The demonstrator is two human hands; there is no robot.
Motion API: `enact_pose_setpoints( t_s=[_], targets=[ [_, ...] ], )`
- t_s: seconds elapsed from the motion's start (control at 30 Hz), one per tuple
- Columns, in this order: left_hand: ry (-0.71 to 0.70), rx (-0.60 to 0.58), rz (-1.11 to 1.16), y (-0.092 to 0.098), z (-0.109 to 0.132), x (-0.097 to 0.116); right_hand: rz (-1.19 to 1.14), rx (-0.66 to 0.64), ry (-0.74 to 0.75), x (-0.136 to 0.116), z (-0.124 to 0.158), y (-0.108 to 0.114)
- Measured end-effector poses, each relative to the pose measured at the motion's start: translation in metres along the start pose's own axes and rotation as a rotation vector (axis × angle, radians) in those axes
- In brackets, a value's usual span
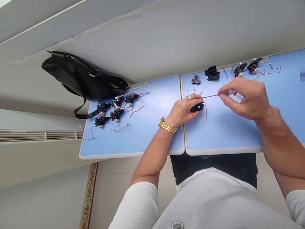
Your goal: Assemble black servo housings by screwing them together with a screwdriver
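**Screwdriver [211, 96] pinched in R hand [247, 97]**

Held betw. thumb + fingertips, shaft twd 9 o'clock, tip contact unclear. Blk unit [197, 108], approx. 3 o'clock in view, clasped by curled L hand [183, 111]. Shirt patch [177, 225], 6 o'clock: writing illegible.

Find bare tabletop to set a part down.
Left table: between the black wired assemblies and the seam; front strip below their wires. Right table: front, between left hand and right forearm. Crowded: left table's back-left corner, beside the black bag; right table's back, holding round black parts, housings, screws, more assemblies.
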State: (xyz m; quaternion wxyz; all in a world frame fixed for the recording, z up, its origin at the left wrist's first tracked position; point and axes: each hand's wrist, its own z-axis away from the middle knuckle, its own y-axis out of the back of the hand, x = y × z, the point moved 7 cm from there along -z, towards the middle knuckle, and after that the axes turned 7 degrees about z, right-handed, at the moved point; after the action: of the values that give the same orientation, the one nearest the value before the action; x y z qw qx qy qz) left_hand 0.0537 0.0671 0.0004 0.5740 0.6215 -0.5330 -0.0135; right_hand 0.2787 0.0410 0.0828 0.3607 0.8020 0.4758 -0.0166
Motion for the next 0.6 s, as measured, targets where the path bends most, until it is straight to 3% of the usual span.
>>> enact_pose_setpoints(
  t_s=[0.33, 0.6],
  targets=[
    [-0.017, 0.009, 0.013, 0.000, 0.000, 0.002, -0.106, -0.020, -0.144, 0.002, -0.003, 0.000],
    [-0.015, 0.007, 0.011, 0.000, 0.000, 0.000, -0.037, -0.013, -0.316, 0.026, 0.008, -0.003]
  ],
)
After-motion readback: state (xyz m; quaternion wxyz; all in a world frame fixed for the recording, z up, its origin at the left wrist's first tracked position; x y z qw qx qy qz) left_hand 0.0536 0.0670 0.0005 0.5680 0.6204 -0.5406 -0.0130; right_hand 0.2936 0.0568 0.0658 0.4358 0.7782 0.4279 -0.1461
